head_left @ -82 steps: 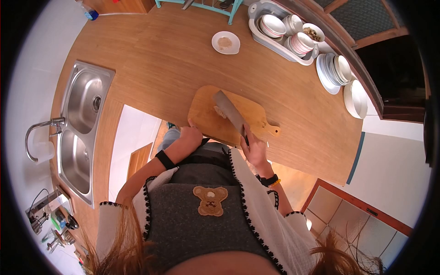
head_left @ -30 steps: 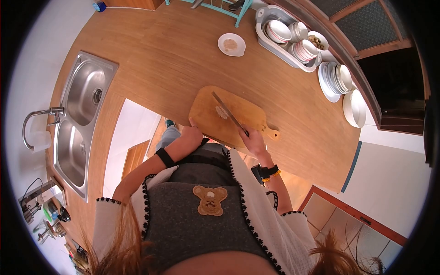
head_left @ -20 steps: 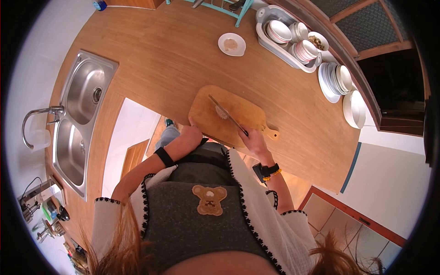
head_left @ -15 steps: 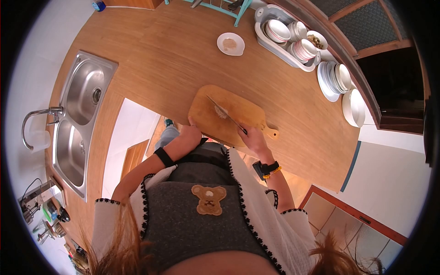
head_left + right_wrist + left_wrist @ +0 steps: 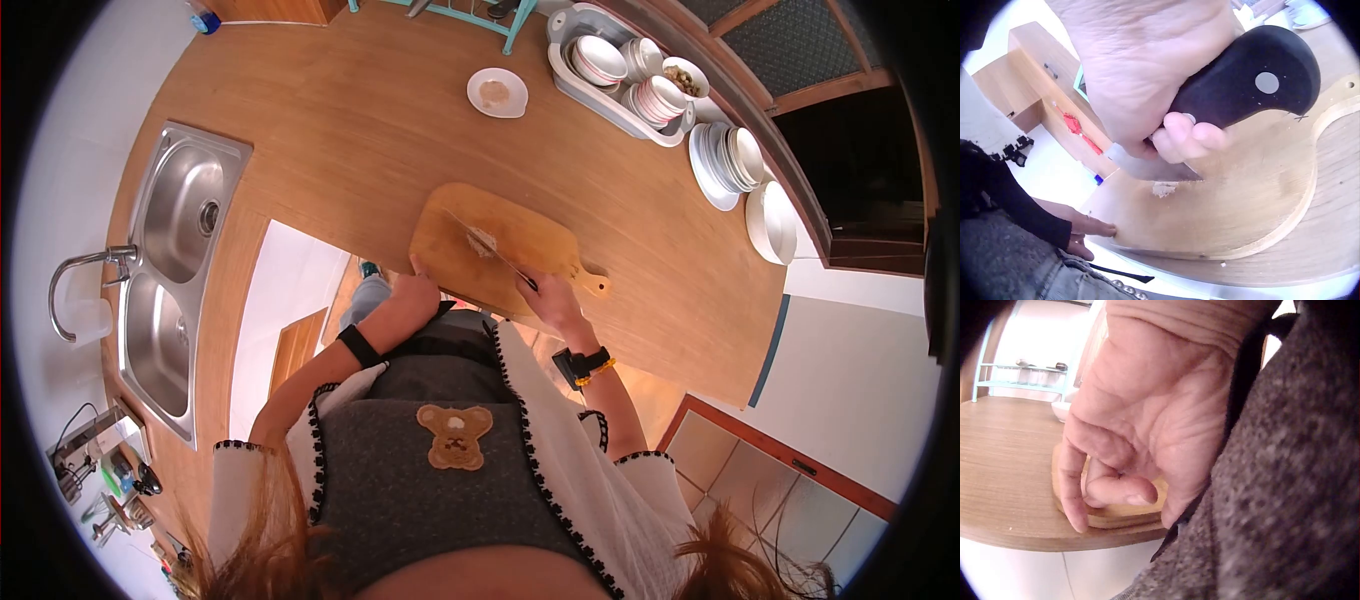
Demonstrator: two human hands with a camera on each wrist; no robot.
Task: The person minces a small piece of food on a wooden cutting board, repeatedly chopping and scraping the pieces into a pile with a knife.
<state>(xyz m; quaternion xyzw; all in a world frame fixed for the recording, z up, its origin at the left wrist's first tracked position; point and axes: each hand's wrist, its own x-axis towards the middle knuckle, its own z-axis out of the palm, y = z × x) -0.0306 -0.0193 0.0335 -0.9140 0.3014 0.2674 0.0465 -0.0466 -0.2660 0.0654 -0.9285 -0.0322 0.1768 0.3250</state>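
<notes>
My right hand [image 5: 552,302] grips the black riveted handle [image 5: 1235,81] of a cleaver, whose blade [image 5: 1147,167] stands nearly edge-on over the wooden cutting board [image 5: 535,235]. Under and beside the blade lies a small heap of pale, finely chopped food [image 5: 1164,189]; what food it is, I cannot tell. My left hand [image 5: 412,303] rests at the near left edge of the board, one finger stretched onto it. In the left wrist view its other fingers bend loosely and hold nothing. The board lies flat at the counter's front edge, its handle pointing right.
A white dish [image 5: 497,93] with a beige residue stands beyond the board. Farther right are a grey dish rack [image 5: 600,110] with stacked bowls, leaning plates [image 5: 712,175] and a large white bowl [image 5: 772,222]. A double steel sink [image 5: 195,270] is at left.
The cleaver has turned from showing its broad face to nearly edge-on, and its tip has swung left across the chopped heap. The left hand keeps its place at the board's edge.
</notes>
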